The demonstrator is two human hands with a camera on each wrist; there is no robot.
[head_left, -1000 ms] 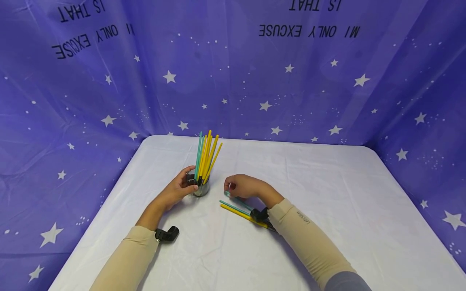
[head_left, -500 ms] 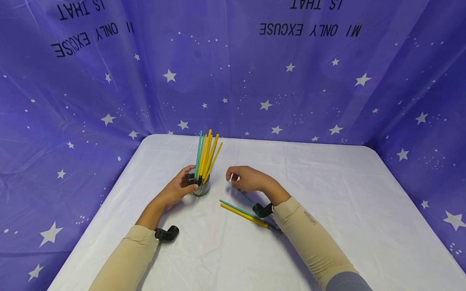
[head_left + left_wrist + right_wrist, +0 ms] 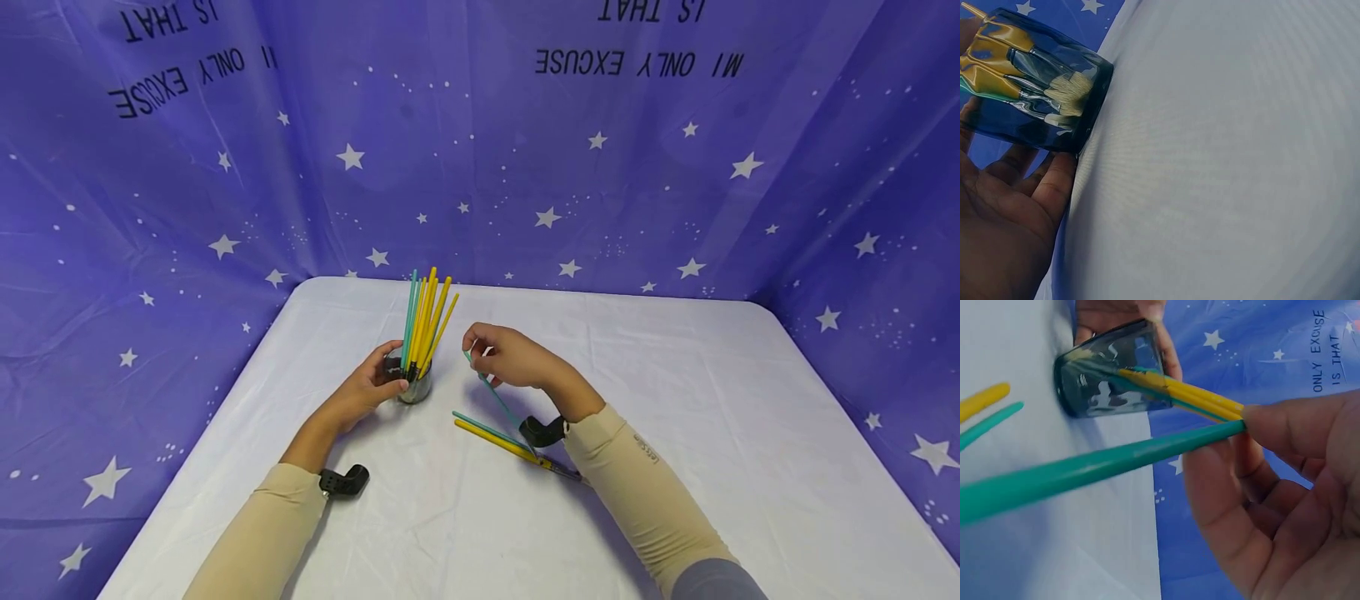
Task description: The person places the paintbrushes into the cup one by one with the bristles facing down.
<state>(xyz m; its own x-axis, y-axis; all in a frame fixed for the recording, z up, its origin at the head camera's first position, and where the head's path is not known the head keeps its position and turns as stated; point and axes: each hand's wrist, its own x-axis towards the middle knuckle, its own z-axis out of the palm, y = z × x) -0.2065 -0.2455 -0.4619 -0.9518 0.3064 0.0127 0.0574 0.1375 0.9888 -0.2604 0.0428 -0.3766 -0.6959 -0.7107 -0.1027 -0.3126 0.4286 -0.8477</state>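
My left hand (image 3: 358, 397) grips a clear drinking glass (image 3: 415, 392) that stands upright on the table, thumb on its near side. Several yellow and teal paintbrushes (image 3: 426, 327) lean in it, bristles down, as the left wrist view shows with the pale bristles (image 3: 1071, 94) near the base. To the right of the glass, my right hand (image 3: 519, 360) pinches a teal paintbrush (image 3: 1104, 464) at the tip of its handle. This brush slants down from the fingertips toward the table; its bristle end is hidden behind the wrist camera in the head view.
Beneath the right wrist, a yellow paintbrush (image 3: 495, 440) and a teal paintbrush (image 3: 480, 426) lie side by side on the white-covered table (image 3: 450, 533). A purple curtain with stars (image 3: 480, 167) encloses the back and sides.
My right hand has risen and moved away from me, lifting the handle end of the teal paintbrush off the table. The left hand and the glass have stayed in place.
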